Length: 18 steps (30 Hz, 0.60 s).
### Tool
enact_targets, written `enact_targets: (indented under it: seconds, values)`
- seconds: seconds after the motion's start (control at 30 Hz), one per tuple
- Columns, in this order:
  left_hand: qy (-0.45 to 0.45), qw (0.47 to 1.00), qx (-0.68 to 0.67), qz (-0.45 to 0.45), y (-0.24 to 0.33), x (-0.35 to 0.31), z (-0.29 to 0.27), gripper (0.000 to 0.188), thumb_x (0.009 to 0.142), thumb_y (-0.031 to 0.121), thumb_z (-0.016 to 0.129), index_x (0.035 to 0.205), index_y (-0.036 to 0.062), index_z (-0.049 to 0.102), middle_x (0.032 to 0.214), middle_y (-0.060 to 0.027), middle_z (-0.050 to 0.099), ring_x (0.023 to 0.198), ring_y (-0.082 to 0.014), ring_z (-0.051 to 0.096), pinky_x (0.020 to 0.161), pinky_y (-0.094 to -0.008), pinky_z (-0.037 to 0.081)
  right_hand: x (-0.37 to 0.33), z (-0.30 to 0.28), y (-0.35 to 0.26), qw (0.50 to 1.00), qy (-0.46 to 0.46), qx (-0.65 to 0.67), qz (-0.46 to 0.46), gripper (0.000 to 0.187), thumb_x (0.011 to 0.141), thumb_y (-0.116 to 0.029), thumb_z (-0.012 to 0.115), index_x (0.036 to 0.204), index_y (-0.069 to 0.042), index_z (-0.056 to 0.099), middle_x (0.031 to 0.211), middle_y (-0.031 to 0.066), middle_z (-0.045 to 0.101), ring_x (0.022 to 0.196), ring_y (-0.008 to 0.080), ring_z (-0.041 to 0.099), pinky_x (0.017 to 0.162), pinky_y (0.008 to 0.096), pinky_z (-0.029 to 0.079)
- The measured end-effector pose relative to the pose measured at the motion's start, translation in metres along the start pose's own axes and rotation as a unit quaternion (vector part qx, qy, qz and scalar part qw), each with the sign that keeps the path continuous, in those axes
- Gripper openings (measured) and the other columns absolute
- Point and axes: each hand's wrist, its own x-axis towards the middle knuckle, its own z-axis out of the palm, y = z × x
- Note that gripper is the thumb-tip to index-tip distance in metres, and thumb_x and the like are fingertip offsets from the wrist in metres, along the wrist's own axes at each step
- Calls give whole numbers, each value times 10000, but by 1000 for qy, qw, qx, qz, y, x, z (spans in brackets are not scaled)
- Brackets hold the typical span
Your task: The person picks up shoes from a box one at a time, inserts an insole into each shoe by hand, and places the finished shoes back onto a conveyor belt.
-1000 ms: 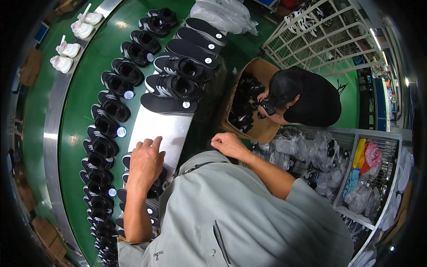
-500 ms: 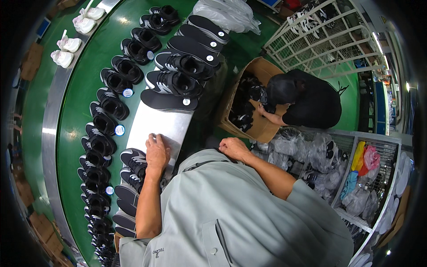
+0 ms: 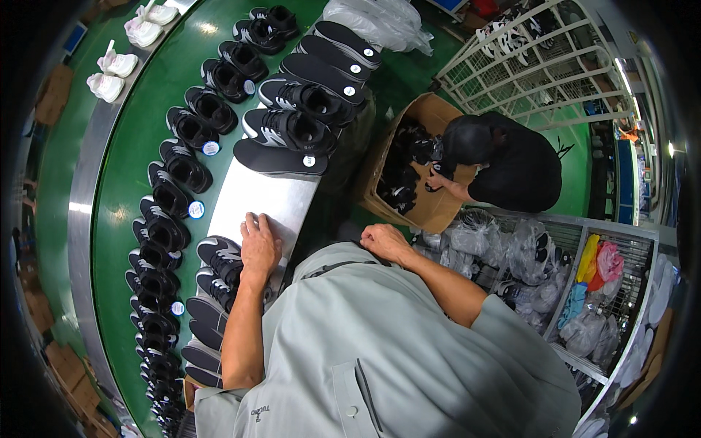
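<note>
My left hand lies flat, fingers stretched out, on the bare part of a metal bench. Just nearer than it, a pair of black shoes sits on the bench, partly behind my forearm. Beyond the hand are a black insole with a round white sticker and another pair of black-and-grey shoes. My right hand is held at my waist with its fingers curled in. Nothing shows in it.
A long row of black shoes lines the green belt on the left, with white shoes on its far metal edge. At right, a person in black leans over a cardboard box of shoes. A wire cart holds bagged items.
The white shoes have shifted slightly farther away. In the box, the other person's hand has moved a little with a dark shoe. My hands have hardly moved.
</note>
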Motion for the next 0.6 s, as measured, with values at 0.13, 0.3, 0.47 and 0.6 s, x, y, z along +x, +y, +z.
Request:
enact_targets:
  seconds: [0.13,0.3,0.47,0.6]
  values:
    - [-4,1000,-9,-5,1,0,-2,750,826,203,740,1440,-57,397,1508,-336,334,1354,-512,377,1130,-482,390,2,1,0,1000,3,-10,-13,274,858,-278,655,970,-41,731,991,177,723,959,376,676,826,471,533]
    - [-4,1000,-7,-4,0,1,-2,762,820,194,742,1450,-57,393,1512,-337,330,1357,-512,375,1129,-480,395,4,-8,15,998,59,15,24,234,851,-279,667,955,-83,742,956,164,728,933,364,688,810,467,544]
    - [-13,1000,-4,-1,2,3,-6,760,815,182,743,1445,-61,393,1511,-341,325,1353,-515,380,1123,-480,404,18,-70,67,955,286,-54,53,157,860,-172,622,932,-75,722,949,185,700,898,390,670,786,498,542]
    - [-3,1000,8,1,1,4,-2,762,808,166,741,1442,-62,386,1509,-341,322,1351,-520,383,1106,-481,425,25,-128,133,869,415,-271,-5,192,797,-97,651,970,-49,720,993,192,671,986,384,612,896,501,476]
